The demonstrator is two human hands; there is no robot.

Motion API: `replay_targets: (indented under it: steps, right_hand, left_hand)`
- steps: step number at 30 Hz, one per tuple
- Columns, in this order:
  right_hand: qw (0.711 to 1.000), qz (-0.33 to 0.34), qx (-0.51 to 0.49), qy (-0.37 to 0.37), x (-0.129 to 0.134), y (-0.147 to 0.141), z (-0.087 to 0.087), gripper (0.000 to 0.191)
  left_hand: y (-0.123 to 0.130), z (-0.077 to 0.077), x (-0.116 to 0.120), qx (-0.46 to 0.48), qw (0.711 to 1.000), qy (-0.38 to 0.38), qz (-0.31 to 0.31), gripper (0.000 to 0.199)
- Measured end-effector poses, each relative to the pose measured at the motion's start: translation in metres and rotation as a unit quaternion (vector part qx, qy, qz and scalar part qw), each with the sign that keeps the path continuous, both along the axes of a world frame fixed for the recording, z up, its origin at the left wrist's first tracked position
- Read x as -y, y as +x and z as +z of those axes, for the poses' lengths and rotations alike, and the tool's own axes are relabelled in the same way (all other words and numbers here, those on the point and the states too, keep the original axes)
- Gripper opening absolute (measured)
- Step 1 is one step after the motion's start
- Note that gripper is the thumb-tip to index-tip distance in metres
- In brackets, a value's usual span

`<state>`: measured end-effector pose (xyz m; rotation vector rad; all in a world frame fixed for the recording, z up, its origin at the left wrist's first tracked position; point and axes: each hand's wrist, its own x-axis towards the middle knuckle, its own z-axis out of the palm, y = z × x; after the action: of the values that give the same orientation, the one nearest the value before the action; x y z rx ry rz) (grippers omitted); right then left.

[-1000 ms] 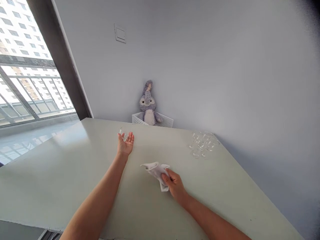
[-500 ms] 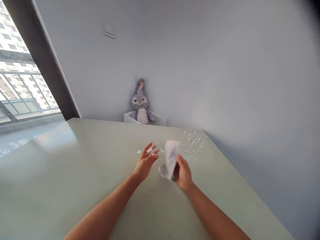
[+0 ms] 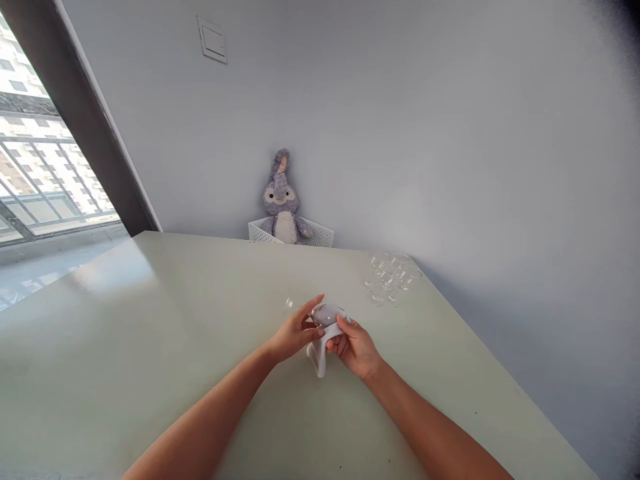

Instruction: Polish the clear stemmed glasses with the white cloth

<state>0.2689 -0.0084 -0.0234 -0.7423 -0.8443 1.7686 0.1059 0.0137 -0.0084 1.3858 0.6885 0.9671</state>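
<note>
My left hand (image 3: pixel 297 333) is closed around a clear drinking glass (image 3: pixel 327 314), which is tilted above the table. My right hand (image 3: pixel 354 347) pinches a white cloth (image 3: pixel 319 357) against the glass's mouth. Pale cloth shows through the clear wall, and its loose end hangs down below my hands. Part of the glass is hidden behind my left fingers. A small clear glass shape (image 3: pixel 289 305) shows just left of my left fingers; whether it belongs to the held glass I cannot tell.
Several clear stemmed glasses (image 3: pixel 390 277) stand close together at the table's back right corner, by the wall. A purple plush rabbit (image 3: pixel 281 200) sits in a white perforated basket (image 3: pixel 320 235) behind the pale green table (image 3: pixel 165 307). A window (image 3: pixel 45 167) is at left.
My right hand has brought the cloth left and onto the glass. My left hand, open-fingered around the glass before, has closed on it and shifted right, nearer to me.
</note>
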Motion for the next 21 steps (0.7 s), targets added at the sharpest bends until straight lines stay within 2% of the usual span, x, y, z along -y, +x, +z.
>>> replay_targets:
  steps: [2,4,7,9,12,15,18,19,21]
  right_hand:
    - [0.998,-0.011,-0.046,-0.036,-0.002,0.001,0.002,0.03]
    - [0.998,-0.007,-0.048,-0.028,0.0,0.001,0.005,0.031]
    - [0.998,0.012,0.045,0.052,0.01,-0.004,0.01,0.032]
    - [0.983,0.005,0.143,0.113,0.016,-0.008,0.01,0.031]
    - [0.968,-0.015,0.214,0.134,0.018,-0.01,0.007,0.031]
    - [0.992,-0.012,0.117,0.055,0.009,-0.006,0.003,0.031]
    - [1.0,-0.017,0.012,-0.02,0.002,-0.001,0.003,0.029]
    - [1.0,-0.014,0.007,-0.02,0.003,-0.001,0.004,0.029]
    - [0.998,-0.001,0.056,0.027,0.008,-0.003,0.007,0.03]
  left_hand:
    - [-0.002,0.003,-0.002,0.008,1.0,0.016,-0.002,0.059]
    - [-0.004,0.005,-0.003,0.002,1.0,0.016,-0.002,0.051]
    - [-0.005,0.006,-0.005,0.01,1.0,-0.002,0.007,0.051]
    - [-0.005,0.005,-0.006,0.001,1.0,-0.022,0.019,0.051]
    - [-0.004,0.001,-0.007,-0.07,0.997,-0.031,0.028,0.048]
    - [-0.004,-0.001,-0.007,-0.103,0.994,0.014,0.037,0.046]
    - [-0.005,-0.001,-0.006,-0.074,0.996,0.039,0.035,0.05]
    - [-0.005,-0.001,-0.006,-0.063,0.997,0.04,0.035,0.053]
    - [-0.004,0.001,-0.005,-0.045,0.998,0.027,0.038,0.053]
